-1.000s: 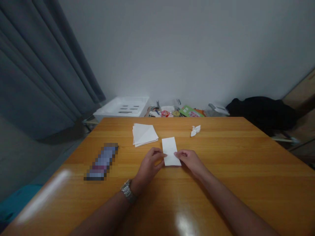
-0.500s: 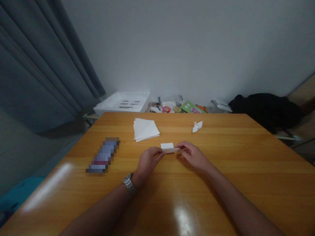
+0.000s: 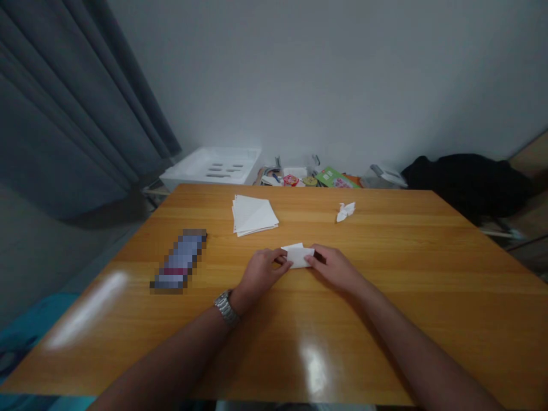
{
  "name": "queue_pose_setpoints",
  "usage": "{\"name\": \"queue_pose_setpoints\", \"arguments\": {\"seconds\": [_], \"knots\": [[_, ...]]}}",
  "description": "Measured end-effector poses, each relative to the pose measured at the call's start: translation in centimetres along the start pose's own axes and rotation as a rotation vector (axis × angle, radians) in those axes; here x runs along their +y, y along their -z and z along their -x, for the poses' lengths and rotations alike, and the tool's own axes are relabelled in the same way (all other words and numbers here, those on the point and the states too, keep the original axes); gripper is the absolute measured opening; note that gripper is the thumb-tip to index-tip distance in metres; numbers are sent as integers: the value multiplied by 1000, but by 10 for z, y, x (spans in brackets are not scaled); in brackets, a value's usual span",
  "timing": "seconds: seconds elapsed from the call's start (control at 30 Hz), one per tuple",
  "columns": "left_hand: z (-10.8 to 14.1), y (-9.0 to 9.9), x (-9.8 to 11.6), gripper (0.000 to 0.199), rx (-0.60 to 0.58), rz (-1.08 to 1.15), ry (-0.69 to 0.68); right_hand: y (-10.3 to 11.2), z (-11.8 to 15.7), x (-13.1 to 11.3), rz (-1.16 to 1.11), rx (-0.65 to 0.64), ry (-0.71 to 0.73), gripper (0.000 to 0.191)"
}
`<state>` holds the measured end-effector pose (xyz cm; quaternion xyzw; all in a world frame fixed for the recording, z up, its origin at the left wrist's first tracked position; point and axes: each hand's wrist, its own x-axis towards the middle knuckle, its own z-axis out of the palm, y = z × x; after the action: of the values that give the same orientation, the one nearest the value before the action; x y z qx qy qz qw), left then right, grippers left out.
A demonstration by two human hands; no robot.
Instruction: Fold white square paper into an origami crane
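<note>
A small folded white paper [image 3: 298,257] is held between both hands above the middle of the wooden table [image 3: 265,342]. My left hand [image 3: 262,273], with a metal watch on its wrist, pinches the paper's left end between thumb and fingers. At the right end, my right hand [image 3: 336,267] grips it with the thumb in front and the fingers partly hidden behind. Beyond the hands lie a stack of white sheets [image 3: 254,216] and, farther right, a small folded paper bird [image 3: 346,212].
A blurred-out phone [image 3: 180,262] lies on the table's left side. Behind the far edge are a white tray [image 3: 222,165], a green booklet [image 3: 336,177] and assorted small items. Black cloth [image 3: 466,182] is at the right, a grey curtain [image 3: 72,103] at the left.
The folded paper has turned so its front face shows, with a second layer behind. My right hand's fingers have closed on its right end. The view has tilted slightly downward.
</note>
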<state>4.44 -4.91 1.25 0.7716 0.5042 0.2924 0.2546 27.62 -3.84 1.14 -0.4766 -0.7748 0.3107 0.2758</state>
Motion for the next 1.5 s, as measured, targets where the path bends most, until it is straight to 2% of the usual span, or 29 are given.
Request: {"name": "queue_pose_setpoints", "arguments": {"seconds": [0.1,0.23,0.3,0.4,0.53,0.6,0.8,1.07,1.13,1.27,1.43,1.5], "knots": [[0,-1,0,24,4,26,21,-3,-1,-1,33,-6,-15,22],[1,-6,-7,40,143,-166,-76,-8,-4,-4,84,19,11,23],[1,-8,-10,41,171,-238,-97,-10,-6,-4,112,44,44,21],[2,-8,-13,36,152,-262,-97,-15,-7,-1,112,78,65,7],[2,-7,-13,32,130,-240,-98,-21,-5,5,101,98,75,37],[2,-7,-14,32,119,-224,-107,-23,-5,7,119,106,91,42],[1,-6,-16,32,129,-188,-97,-22,-5,4,112,99,94,31],[1,-5,-11,26,78,-195,-95,-19,-6,2,96,56,81,24],[0,-5,-10,21,70,-140,-72,-19,-6,1,84,49,81,22],[0,-4,-7,8,57,106,-45,-19,-6,0,29,46,40,20],[0,-5,-6,11,125,350,20,-19,-5,-4,-114,82,-37,35],[0,-7,-7,14,149,428,53,-18,-5,-5,-189,106,-47,34]]}}
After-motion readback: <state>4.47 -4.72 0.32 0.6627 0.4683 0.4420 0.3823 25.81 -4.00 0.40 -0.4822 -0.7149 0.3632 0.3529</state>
